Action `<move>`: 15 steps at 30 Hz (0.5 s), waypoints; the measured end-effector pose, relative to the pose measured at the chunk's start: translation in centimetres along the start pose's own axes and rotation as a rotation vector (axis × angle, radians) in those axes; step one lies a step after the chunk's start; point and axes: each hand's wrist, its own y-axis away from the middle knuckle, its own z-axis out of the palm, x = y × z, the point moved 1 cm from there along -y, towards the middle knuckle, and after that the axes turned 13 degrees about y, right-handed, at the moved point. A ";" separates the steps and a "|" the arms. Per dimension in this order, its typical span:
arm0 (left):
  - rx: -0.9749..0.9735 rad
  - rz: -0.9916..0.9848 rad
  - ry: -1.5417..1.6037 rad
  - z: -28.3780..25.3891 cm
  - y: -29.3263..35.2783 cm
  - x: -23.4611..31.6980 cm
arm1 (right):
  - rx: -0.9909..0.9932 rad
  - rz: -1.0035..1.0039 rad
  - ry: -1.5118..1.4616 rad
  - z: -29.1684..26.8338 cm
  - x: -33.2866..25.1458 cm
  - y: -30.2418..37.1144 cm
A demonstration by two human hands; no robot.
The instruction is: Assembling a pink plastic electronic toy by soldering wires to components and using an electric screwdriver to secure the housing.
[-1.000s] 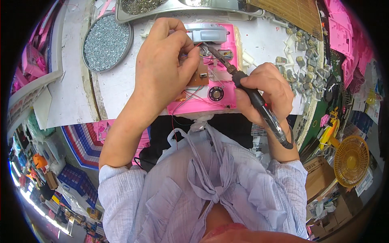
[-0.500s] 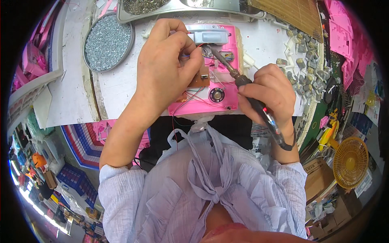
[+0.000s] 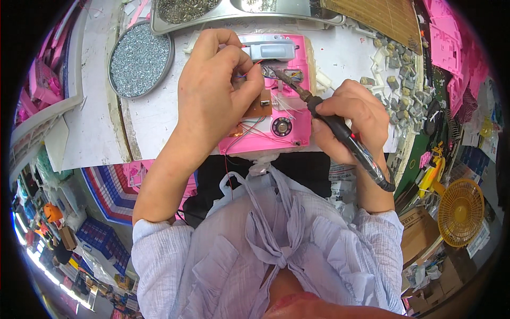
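My right hand (image 3: 355, 119) is closed round the black handle of a soldering iron (image 3: 340, 132). The iron's metal end slants up and left to the wiring below a light grey plastic housing (image 3: 272, 51). Close to that tip, my left hand (image 3: 212, 85) is pinched on a thin red wire, its fingertips partly hidden. Both hands are over a pink plastic casing (image 3: 297, 135) with loose wires inside. A round black speaker (image 3: 281, 126) is fixed near its front edge, and a brown circuit board (image 3: 258, 110) lies partly under my left hand.
A round dish of small silver screws (image 3: 139, 59) stands at left. Behind the casing is a metal tray (image 3: 228, 15) of small parts. Small motors with white plastic pieces (image 3: 396, 82) lie heaped at right, near a cardboard sheet (image 3: 380, 21). A yellow fan (image 3: 460, 213) is farther right.
The soldering iron's handle has dropped slightly and its tip has shifted a little on the wiring. My left hand keeps its pinch, almost unmoved.
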 end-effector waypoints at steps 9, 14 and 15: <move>0.072 0.098 -0.014 0.5 0.1 -0.5 | -0.016 -0.083 0.018 0.5 0.4 -0.6; 0.079 0.076 -0.007 0.6 0.1 -0.5 | -0.022 -0.080 0.019 0.5 0.5 -0.8; 0.082 0.077 -0.008 0.6 0.1 -0.6 | -0.028 -0.079 0.020 0.4 0.5 -0.9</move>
